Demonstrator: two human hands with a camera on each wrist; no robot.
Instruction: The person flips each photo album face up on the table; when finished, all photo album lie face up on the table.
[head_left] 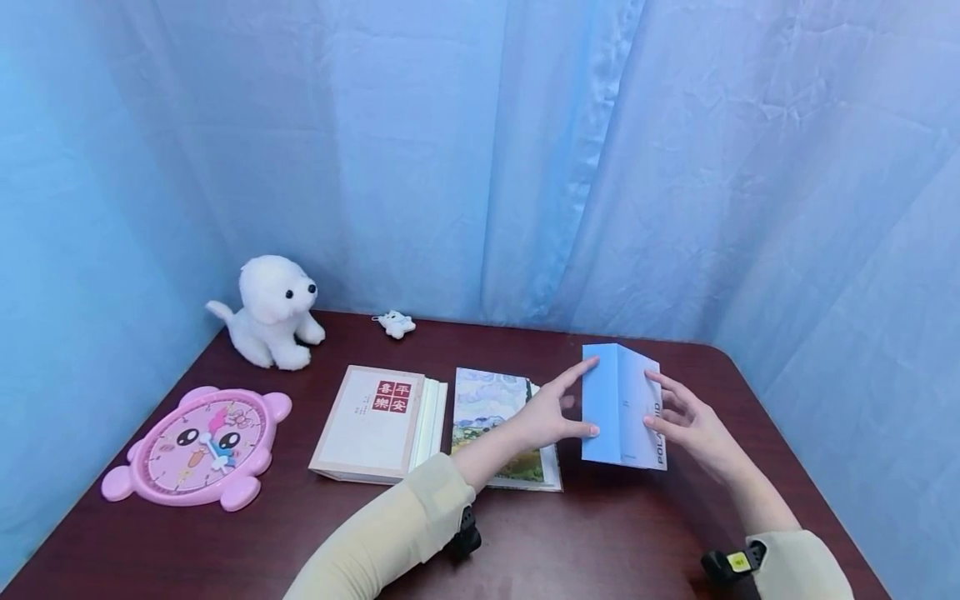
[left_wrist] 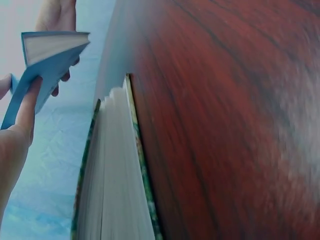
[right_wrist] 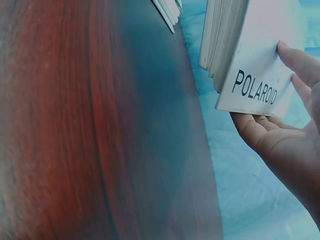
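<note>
A book (head_left: 631, 408) with a pale blue-and-white cover and the word POLAROID is held up over the right part of the table, spine toward me. My left hand (head_left: 546, 417) grips its blue left side, thumb low and a finger high. On the opposite side, my right hand (head_left: 693, 427) holds the cover, with the thumb on the printed face in the right wrist view and the other fingers beneath the edge. Page edges of this book (left_wrist: 55, 48) show in the left wrist view. Under my left forearm lies a book with a painted landscape cover (head_left: 491, 398), partly hidden.
Left of the painted book lies a thick cream book (head_left: 367, 429) with red character squares. A pink bear-shaped clock (head_left: 198, 446) lies at the left, with a white plush dog (head_left: 273, 312) behind. A small white trinket (head_left: 396, 324) is near the back edge. Blue curtains (head_left: 420, 167) enclose the table.
</note>
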